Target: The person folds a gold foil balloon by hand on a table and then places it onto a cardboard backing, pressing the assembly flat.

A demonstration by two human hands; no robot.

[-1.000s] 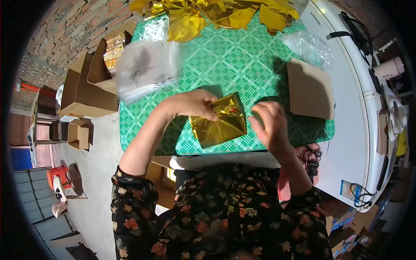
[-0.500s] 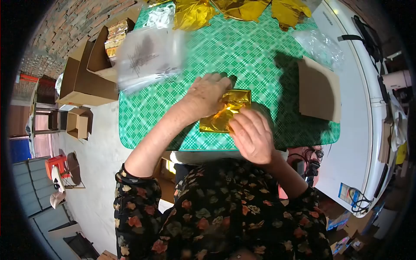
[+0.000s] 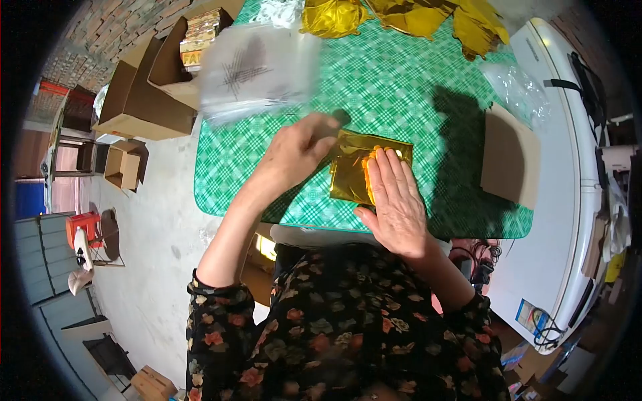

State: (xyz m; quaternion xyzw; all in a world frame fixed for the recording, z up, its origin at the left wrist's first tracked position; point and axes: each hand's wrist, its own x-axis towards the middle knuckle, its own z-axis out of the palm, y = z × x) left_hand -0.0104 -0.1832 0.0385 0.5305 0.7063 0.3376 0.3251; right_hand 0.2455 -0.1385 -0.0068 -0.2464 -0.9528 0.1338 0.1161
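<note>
A folded sheet of shiny gold foil lies on the green plaid tablecloth near the table's front edge. My right hand rests flat on the right part of the foil, with fingers stretched out and pointing away from me. Just off the foil's upper left corner is my left hand. Its fingers are loosely bent and the thumb stands apart from them, with nothing visible between. The underside of the foil and the area beneath my right palm are hidden.
Clear plastic bags are stacked at the back left, beside open cardboard boxes. More gold foil pieces lie along the far edge. On the right are a cardboard piece, crumpled clear plastic and a white appliance.
My left hand has lifted off the foil and moved to its left side. My right hand has flattened from a bent pose onto the foil. The camera view has shifted slightly.
</note>
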